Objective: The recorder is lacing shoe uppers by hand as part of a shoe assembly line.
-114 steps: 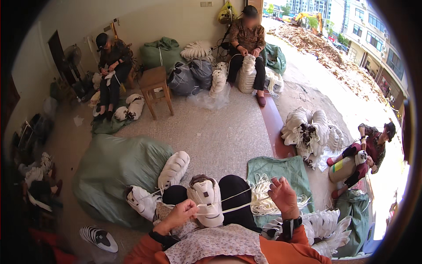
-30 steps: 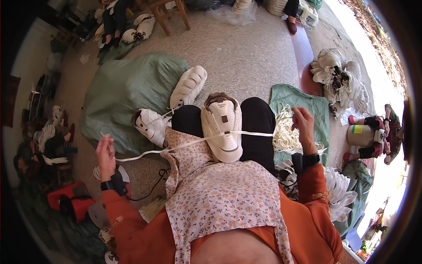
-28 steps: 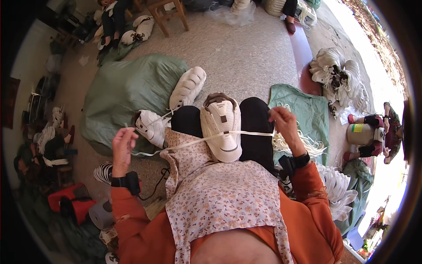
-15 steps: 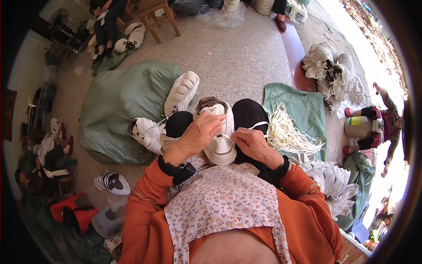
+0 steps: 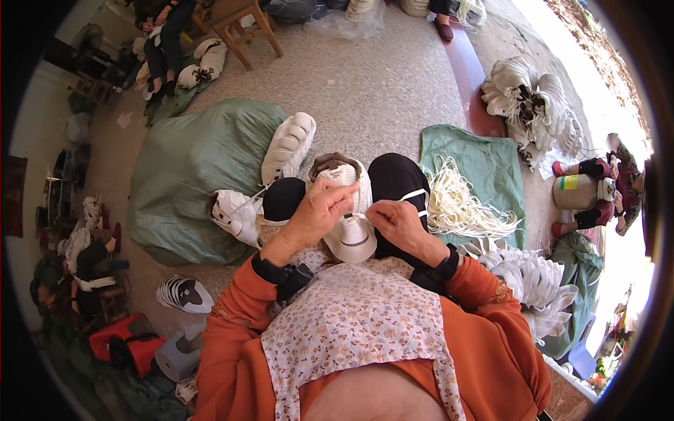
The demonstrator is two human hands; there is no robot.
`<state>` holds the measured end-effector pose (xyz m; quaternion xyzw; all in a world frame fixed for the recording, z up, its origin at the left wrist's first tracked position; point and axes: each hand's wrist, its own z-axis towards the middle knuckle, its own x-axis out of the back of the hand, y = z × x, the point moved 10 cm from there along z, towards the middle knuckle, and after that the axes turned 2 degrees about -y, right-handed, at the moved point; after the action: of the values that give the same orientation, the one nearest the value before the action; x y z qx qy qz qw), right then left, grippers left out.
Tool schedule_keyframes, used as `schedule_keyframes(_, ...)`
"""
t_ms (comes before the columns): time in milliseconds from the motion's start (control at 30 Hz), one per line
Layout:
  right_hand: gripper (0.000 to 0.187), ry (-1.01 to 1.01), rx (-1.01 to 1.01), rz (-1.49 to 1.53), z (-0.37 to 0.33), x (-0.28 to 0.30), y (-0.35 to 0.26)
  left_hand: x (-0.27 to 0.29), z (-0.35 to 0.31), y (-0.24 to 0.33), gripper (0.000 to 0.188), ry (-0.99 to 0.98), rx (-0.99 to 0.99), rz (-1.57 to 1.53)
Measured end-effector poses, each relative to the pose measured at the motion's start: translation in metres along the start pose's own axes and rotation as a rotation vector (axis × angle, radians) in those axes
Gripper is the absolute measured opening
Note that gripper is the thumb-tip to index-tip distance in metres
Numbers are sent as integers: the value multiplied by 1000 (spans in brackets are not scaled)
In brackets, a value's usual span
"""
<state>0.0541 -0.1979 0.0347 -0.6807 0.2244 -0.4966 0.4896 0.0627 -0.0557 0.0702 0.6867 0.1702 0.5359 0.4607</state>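
Bare speckled floor [image 5: 382, 91] lies open at upper centre of the frame; a green sack [image 5: 186, 175] and two white shoes [image 5: 288, 146] crowd the left, loose white laces [image 5: 460, 203] on green cloth [image 5: 484, 158] hem the right.

Hands [image 5: 361, 214] now together over shoe [image 5: 349, 210]

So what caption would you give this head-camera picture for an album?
Both hands, left hand and right hand, work a white lace on a white shoe held on the lap.

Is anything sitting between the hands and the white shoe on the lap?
Nothing visible: the left hand and right hand are both already on the white shoe, fingers at its white lace.
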Motion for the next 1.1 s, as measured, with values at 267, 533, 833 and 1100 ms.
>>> schedule_keyframes(267,21,-137,-367,497,5,-25,27,-2,1,-2,32,28,-25,-9)
schedule_keyframes(533,34,-29,143,-268,29,29,-37,8,-8,34,21,121,-242,205)
schedule_keyframes(833,40,-401,501,-469,47,10,-70,-6,-18,60,15,-8,-464,442)
schedule_keyframes(1100,30,-577,454,-519,48,-11,-62,-6,-10,45,15,16,-346,397)
